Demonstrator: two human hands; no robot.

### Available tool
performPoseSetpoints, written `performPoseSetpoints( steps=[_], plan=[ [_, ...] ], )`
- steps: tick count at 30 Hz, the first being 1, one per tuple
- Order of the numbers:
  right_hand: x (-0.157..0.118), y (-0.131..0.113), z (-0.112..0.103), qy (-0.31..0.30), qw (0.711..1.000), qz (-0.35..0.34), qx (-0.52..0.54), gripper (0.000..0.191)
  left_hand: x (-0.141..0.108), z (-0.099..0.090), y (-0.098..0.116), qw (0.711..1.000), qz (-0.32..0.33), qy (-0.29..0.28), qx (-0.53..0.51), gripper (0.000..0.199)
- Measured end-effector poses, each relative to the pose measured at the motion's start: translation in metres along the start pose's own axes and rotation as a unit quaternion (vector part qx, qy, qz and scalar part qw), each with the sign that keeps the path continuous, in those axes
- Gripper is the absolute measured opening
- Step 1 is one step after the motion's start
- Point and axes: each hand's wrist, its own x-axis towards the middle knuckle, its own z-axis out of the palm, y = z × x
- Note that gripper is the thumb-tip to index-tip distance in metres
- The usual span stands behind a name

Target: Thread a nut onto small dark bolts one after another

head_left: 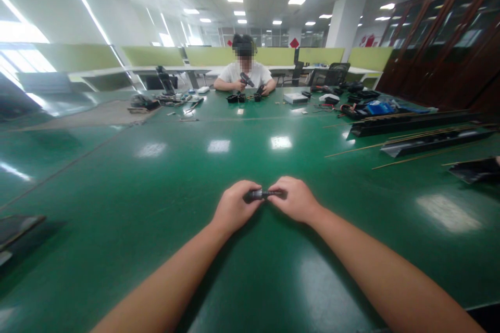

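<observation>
Both my hands meet over the green table, closed around a small dark rod-shaped object (257, 194) with a grey, shiny middle section. I cannot make out its exact kind. My left hand (235, 205) pinches the thicker black end between thumb and fingers. At the thinner dark end, my right hand (294, 199) grips with thumb and fingertips. The object lies roughly level, pointing left to right, and its ends are partly hidden by my fingers.
Across the green table (187, 166) sits a person (245, 70) holding a power drill (247, 80). Black channels (410, 124) and thin rods lie at the right. Tools and parts clutter the far side, near a white box (296, 98). A dark flat panel (19, 229) is at left.
</observation>
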Motion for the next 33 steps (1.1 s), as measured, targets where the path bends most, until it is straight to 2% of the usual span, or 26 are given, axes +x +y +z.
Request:
performPoseSetpoints(
  steps=[33],
  plan=[
    [-0.0003, 0.0017, -0.0039, 0.021, 0.999, 0.027, 0.003, 0.009, 0.0009, -0.0010, -0.0059, 0.999, -0.017, 0.033, 0.009, 0.022]
  ],
)
